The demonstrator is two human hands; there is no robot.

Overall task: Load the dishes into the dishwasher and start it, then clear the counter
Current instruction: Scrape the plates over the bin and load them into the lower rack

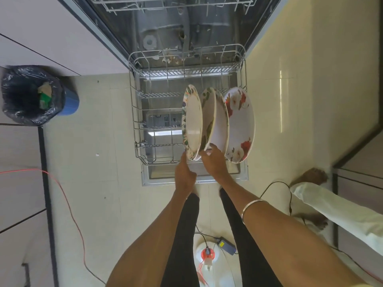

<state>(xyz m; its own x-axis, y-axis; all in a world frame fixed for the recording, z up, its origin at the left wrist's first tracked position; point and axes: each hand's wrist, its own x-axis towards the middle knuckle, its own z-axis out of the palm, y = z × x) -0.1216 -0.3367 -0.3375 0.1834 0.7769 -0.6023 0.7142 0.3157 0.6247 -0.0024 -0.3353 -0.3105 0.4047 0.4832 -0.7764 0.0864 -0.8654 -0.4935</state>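
Floor at the feet: a white round device with a red-orange plug (207,254) lies between the person's legs, beside a dark power adapter (226,245); a red cable (68,206) runs across the tiles on the left.
Second person: a bare foot (310,176) and a white trouser leg (339,212) stand at the right, near a dark-framed cabinet.
Left hand: the left hand (185,176) reaches to the near rim of the leftmost plate (193,123), fingers curled at its lower edge; whether it truly grips or only touches, I cannot tell.
Right hand: the right hand (213,162), a metal bangle (251,207) on its forearm, has its fingers closed on the bottom edge of the middle plates (217,121).
Plates: four floral plates stand on edge side by side at the right half of the lower rack (136,121); the red-flowered plate (241,125) is rightmost, apart from both hands.
Lower rack: pulled out over the open dishwasher door (151,179); its left half shows bare wire tines.
Dishwasher tub: the interior (163,34) is open beyond the rack, with bits of debris on its floor and the upper rack (172,3) at the top edge.
Bin: a blue bin with a black liner (31,96) stands well left of the dishwasher, some rubbish inside.
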